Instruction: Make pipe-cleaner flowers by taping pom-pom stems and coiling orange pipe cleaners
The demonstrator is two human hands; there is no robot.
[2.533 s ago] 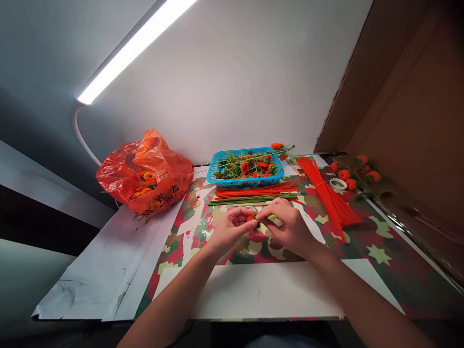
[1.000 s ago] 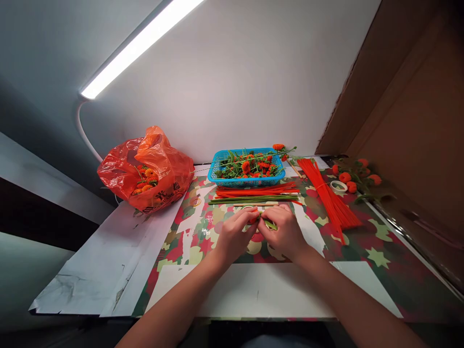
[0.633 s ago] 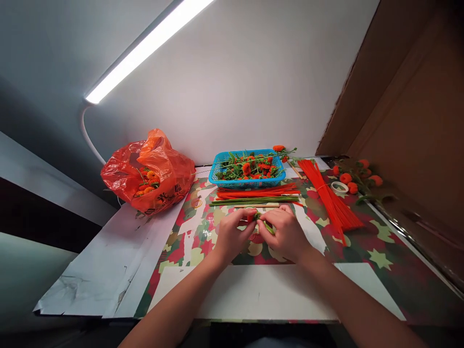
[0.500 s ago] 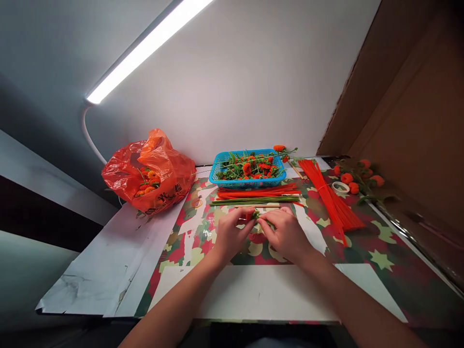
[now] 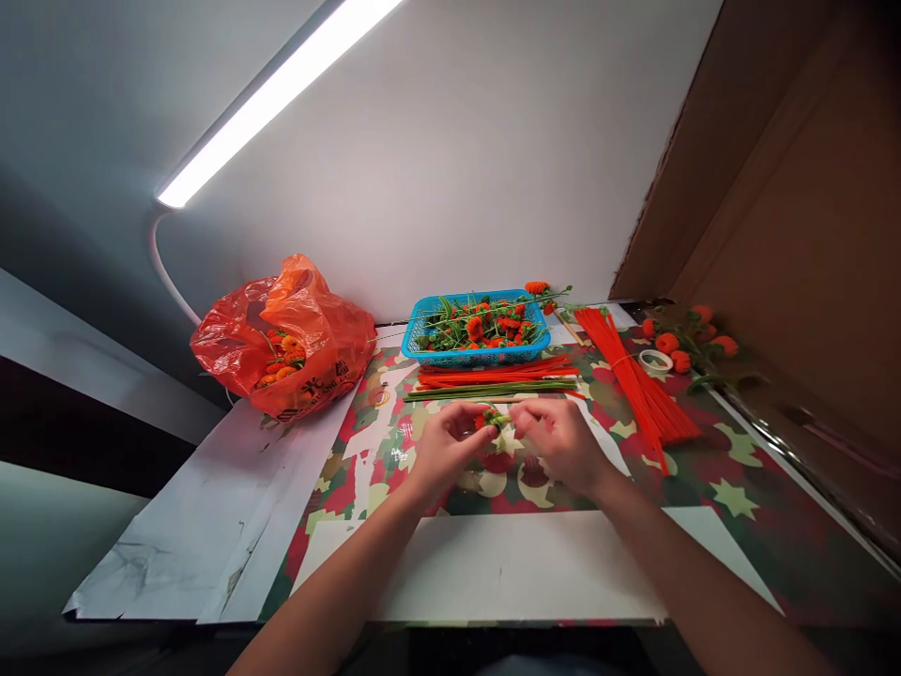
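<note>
Between my two hands is a small red-orange flower point(image 5: 496, 421), its green base and short stem turned to the right. My left hand point(image 5: 450, 443) grips the flower head between thumb and fingers. Pinched closed, my right hand point(image 5: 559, 441) is at the stem end; its fingertips hide what exactly they hold there. Just beyond the hands lie a row of green sticks point(image 5: 485, 391) and a row of red sticks point(image 5: 493, 375). Behind these stands a blue basket point(image 5: 479, 358) full of orange flowers and green stems.
A red plastic bag point(image 5: 330, 329) with orange flowers stands at the left. On the right lie a bundle of red sticks point(image 5: 633, 385), a tape roll point(image 5: 655, 361) and more orange flowers point(image 5: 666, 344). A lamp point(image 5: 282, 103) hangs above. White board point(image 5: 521, 563) lies in front.
My right hand has drawn slightly right, away from the left hand, so more of the flower's green base and stem shows. The left hand stays on the flower.
</note>
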